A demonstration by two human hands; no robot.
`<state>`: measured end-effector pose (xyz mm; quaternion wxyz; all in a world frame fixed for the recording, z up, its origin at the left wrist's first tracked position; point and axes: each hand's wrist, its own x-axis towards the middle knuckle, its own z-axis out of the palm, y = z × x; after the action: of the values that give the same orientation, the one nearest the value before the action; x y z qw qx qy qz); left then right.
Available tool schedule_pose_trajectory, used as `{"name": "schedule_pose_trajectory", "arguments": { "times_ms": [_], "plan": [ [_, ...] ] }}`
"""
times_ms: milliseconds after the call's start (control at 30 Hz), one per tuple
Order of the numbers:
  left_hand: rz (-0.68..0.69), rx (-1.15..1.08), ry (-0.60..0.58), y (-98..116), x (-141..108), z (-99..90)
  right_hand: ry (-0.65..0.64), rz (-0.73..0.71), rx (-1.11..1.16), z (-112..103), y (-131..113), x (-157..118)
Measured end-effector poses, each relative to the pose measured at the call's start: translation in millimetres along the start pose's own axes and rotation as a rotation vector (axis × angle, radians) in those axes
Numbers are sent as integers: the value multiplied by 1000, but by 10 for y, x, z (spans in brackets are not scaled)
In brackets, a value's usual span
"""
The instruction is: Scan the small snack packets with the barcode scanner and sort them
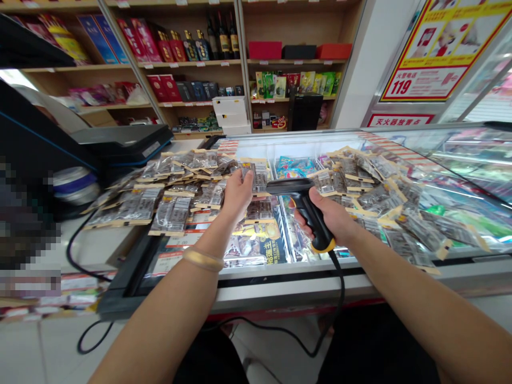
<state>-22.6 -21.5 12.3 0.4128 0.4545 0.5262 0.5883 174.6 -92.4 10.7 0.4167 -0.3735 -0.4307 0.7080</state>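
Note:
My right hand is wrapped round the grip of a black and yellow barcode scanner, whose head points left. A cable runs down from its handle. Just left of the scanner head, my left hand pinches a clear snack packet with dark contents and pale edges, its label turned up. A heap of similar packets lies to the left of my left hand. Another heap of packets spreads over the glass beyond my right hand. My fingertips partly cover the held packet.
Under the packets is a glass-topped freezer with frozen goods inside. At left stand a black counter machine and a roll of tape. The scanner cable loops below the freezer edge. Stocked shelves line the back.

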Motion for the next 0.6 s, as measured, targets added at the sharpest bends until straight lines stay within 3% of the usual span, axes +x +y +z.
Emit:
{"name": "schedule_pose_trajectory", "arguments": {
  "times_ms": [100,367,467,600],
  "plan": [
    [-34,-17,-62,-2,2,-4,12,16,5,8,-10,3],
    [-91,-90,-68,59,-18,95,46,-54,96,7,-109,-66],
    [-95,-122,-125,185,-58,269,81,-132,146,-119,-171,-183],
    [-82,-164,-195,347,-121,667,161,-250,152,-417,-311,-393]
  ]
}}
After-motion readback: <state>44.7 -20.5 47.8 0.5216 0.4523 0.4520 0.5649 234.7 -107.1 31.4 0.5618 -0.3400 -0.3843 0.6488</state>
